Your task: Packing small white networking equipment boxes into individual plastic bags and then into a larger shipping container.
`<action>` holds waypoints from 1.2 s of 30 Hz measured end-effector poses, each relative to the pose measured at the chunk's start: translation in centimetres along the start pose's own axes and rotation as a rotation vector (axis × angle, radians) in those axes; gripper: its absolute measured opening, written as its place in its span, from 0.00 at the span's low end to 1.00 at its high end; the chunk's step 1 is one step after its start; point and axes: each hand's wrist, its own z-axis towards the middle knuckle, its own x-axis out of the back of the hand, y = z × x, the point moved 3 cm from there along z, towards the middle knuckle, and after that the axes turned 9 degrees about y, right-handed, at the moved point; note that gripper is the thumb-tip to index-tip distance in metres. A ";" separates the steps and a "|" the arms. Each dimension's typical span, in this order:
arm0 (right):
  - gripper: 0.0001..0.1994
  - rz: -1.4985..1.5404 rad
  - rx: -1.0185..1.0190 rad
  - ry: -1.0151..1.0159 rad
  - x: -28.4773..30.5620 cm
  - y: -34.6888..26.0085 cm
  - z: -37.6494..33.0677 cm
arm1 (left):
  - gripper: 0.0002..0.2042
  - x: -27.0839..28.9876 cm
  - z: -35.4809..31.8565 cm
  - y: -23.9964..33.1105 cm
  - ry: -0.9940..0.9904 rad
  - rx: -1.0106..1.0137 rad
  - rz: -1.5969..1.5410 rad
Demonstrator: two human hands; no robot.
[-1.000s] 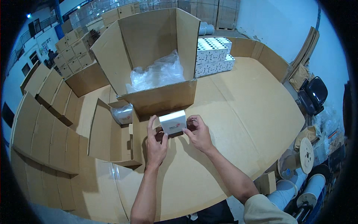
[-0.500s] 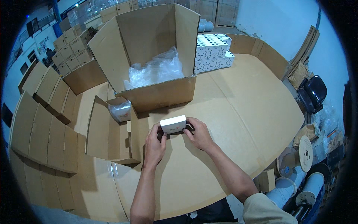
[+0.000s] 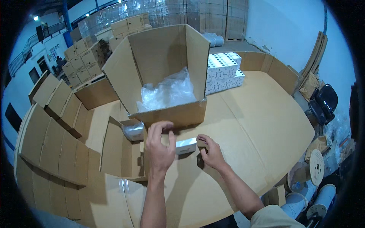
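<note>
A small white box (image 3: 186,146) rests on the cardboard-covered table, between my two hands. My left hand (image 3: 159,146) is raised at its left side, fingers apart and curved, with nothing in it. On the other side, my right hand (image 3: 211,152) is open, its thumb and fingers spread just off the box. Left of my left hand stands a small open carton (image 3: 116,152), partly covered by that hand. Inside the carton is a plastic-wrapped item (image 3: 134,131). Behind both hands, a large open carton (image 3: 167,114) holds crumpled clear plastic bags (image 3: 169,91).
White patterned boxes (image 3: 224,72) are stacked right of the large carton. Several folded cartons (image 3: 49,140) line the table's left side. A raised cardboard edge (image 3: 266,64) borders the far right. On the floor at right are a black chair (image 3: 323,104) and cable spools (image 3: 316,167).
Both hands have let go of the white box, which now sits on the table. My left hand has lifted and opened; my right hand has moved slightly away. The view has tilted up.
</note>
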 end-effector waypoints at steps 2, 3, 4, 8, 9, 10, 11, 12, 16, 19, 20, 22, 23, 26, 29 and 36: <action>0.25 0.062 -0.038 0.006 -0.5 -0.2 0.2 | 0.09 -0.6 3.6 0.5 0.029 -0.027 -0.013; 0.25 0.070 -0.027 0.006 -0.8 -0.3 0.3 | 0.08 -1.0 5.2 -0.2 0.047 -0.032 -0.047; 0.25 0.064 -0.037 0.006 -0.9 0.0 0.4 | 0.08 -1.4 6.8 -0.7 0.040 -0.025 -0.033; 0.23 0.051 -0.061 0.011 -1.3 0.3 0.5 | 0.08 -3.4 13.2 -4.3 -0.042 0.059 0.033; 0.22 -0.042 -0.052 0.016 -0.1 0.3 0.6 | 0.08 -5.4 14.7 -5.4 -0.049 0.052 0.010; 0.22 -0.034 -0.041 0.016 0.0 0.0 0.6 | 0.07 -6.2 16.2 -6.6 -0.081 0.035 0.065; 0.22 -0.050 -0.045 0.011 0.3 0.1 0.5 | 0.07 -7.4 17.5 -8.1 -0.116 0.019 0.113; 0.21 -0.050 -0.039 -0.004 0.1 -0.3 0.5 | 0.07 -7.4 18.8 -9.8 -0.097 0.011 0.128; 0.21 -0.017 0.000 -0.038 0.4 -1.0 0.3 | 0.07 -8.9 22.4 -14.7 -0.373 -0.016 0.356; 0.21 -0.036 0.024 -0.080 1.2 -1.2 0.2 | 0.10 -10.4 23.7 -17.7 -0.468 0.013 0.403; 0.22 -0.059 0.022 -0.085 1.4 -1.1 0.1 | 0.10 -10.9 24.0 -19.0 -0.528 -0.042 0.470; 0.21 -0.105 0.008 -0.057 1.7 -1.5 0.2 | 0.14 -12.2 24.7 -20.8 -0.703 -0.007 0.571; 0.21 -0.107 0.010 -0.056 1.7 -2.1 0.4 | 0.14 -12.8 25.2 -21.1 -0.701 -0.008 0.570; 0.21 -0.129 0.004 -0.028 1.5 -3.3 0.9 | 0.22 -14.5 25.9 -22.5 -0.742 0.080 0.777; 0.21 -0.141 0.003 -0.003 1.5 -3.4 0.9 | 0.32 -17.0 25.6 -23.0 -0.714 0.156 0.817; 0.20 -0.164 -0.013 -0.021 1.0 -3.6 1.2 | 0.27 -16.8 24.9 -26.2 -0.661 0.158 0.703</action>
